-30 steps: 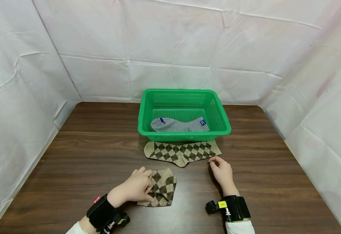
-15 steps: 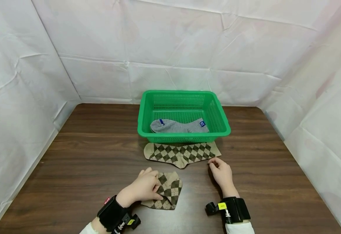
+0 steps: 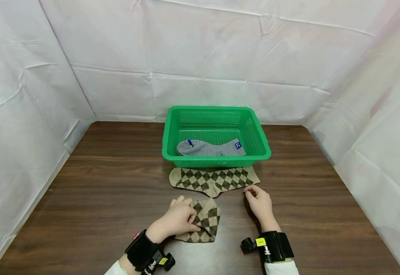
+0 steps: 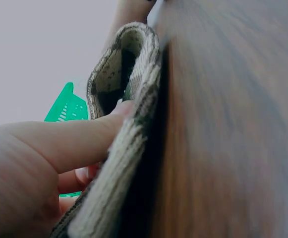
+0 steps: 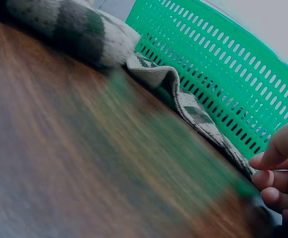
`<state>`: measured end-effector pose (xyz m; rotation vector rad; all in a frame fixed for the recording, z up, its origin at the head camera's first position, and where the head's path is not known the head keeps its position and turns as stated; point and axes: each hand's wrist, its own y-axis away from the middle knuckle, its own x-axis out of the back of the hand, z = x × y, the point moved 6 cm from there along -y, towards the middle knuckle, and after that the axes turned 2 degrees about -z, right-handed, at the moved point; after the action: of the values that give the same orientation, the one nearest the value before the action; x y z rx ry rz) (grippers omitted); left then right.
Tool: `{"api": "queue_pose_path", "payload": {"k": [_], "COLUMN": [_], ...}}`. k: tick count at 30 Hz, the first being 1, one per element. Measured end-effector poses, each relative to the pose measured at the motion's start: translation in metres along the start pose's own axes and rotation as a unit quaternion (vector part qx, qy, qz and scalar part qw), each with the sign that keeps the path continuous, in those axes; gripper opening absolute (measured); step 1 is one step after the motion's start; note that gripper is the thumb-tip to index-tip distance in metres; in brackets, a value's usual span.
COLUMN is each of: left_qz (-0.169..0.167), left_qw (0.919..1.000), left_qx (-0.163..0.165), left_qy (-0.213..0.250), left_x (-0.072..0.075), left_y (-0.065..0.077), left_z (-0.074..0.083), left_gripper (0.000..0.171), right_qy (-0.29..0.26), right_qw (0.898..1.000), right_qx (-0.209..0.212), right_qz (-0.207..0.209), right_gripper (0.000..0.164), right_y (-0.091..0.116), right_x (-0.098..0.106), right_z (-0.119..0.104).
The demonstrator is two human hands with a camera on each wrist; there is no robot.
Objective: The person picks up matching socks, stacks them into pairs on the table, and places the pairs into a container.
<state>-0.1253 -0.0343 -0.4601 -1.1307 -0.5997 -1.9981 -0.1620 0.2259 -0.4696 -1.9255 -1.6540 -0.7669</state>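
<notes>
My left hand (image 3: 177, 219) pinches a folded argyle sock (image 3: 209, 217), tan with dark green diamonds, over the front middle of the table. In the left wrist view, the thumb presses on the sock's ribbed edge (image 4: 111, 183), with the cloth's fold curling up beyond it. A matching sock (image 3: 213, 181) lies flat along the front of the green basket (image 3: 217, 162). My right hand (image 3: 261, 204) rests by that sock's right end, fingers loosely curled, fingertips right at its lower edge. The right wrist view shows the flat sock's wavy edge (image 5: 201, 119) running toward these fingers.
Inside the basket lies a grey sock (image 3: 210, 148) with blue marks. The basket stands at the back of the brown wooden table (image 3: 110, 175). White sheeting (image 3: 200, 46) hangs behind and at both sides. Each wrist wears a black strap with a small camera (image 3: 248, 245).
My left hand has slid to the right with the folded sock, which is now closer to the flat sock's lower edge. The right hand stays where it was.
</notes>
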Motion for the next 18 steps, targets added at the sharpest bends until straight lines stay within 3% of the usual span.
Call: {"api": "queue_pose_path", "payload": {"k": [6, 18], "left_qz": [0.028, 0.057], "left_qw": [0.9995, 0.9946], "left_qx": [-0.008, -0.005], "left_qy": [0.006, 0.086], "left_x": [-0.003, -0.016], "left_y": [-0.006, -0.015], "left_z": [0.007, 0.015], "left_gripper": [0.052, 0.036], "right_qy": [-0.018, -0.034], "right_qw": [1.000, 0.997], "right_qx": [0.017, 0.058], "right_qz": [-0.017, -0.037], "right_gripper": [0.016, 0.013], "right_y": [0.000, 0.003], "right_x": [-0.007, -0.013], "right_z": [-0.002, -0.008]}}
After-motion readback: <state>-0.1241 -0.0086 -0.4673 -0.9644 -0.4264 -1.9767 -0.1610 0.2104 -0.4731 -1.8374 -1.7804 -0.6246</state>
